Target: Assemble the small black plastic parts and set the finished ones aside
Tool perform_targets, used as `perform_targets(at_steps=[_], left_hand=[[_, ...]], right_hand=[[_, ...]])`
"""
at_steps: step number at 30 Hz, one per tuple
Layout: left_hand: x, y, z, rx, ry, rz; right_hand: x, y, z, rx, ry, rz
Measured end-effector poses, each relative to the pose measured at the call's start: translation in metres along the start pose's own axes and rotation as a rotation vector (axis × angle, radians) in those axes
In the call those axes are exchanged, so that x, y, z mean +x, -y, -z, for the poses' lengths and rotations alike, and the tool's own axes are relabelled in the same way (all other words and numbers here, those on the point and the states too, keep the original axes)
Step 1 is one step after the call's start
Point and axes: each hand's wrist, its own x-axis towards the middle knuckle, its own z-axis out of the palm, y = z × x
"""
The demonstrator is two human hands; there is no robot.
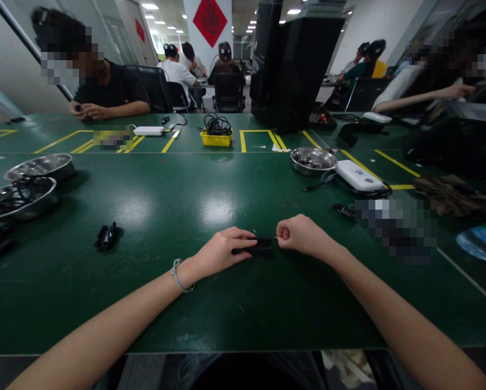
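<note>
My left hand (222,250), with a light blue band at the wrist, holds a small black plastic part (263,247) down on the green table (178,319). Its fingers lie along the far side and the thumb along the near side. Just right of the part, my right hand (302,235) is closed in a pinch. A tiny pale tip shows at its fingers, too small to name. Away to the left lies a similar black plastic part (106,236), apart from both hands.
Steel bowls (44,165) with black cables and parts stand at the left. Another steel bowl (314,161) of small parts and a white power bank (359,176) sit ahead on the right. A yellow box (216,139) holds cables. Across the table sits a co-worker (117,89).
</note>
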Motion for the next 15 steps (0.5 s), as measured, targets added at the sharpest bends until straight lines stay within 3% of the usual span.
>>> perform_targets(at_steps=[7,15], left_hand=[[-0.002,0.003,-0.002,0.014,0.008,0.0],[0.0,0.001,-0.001,0.019,-0.013,0.017]], right_hand=[[-0.001,0.012,-0.016,0.378,-0.136,0.093],[0.001,0.02,-0.03,0.317,-0.144,0.226]])
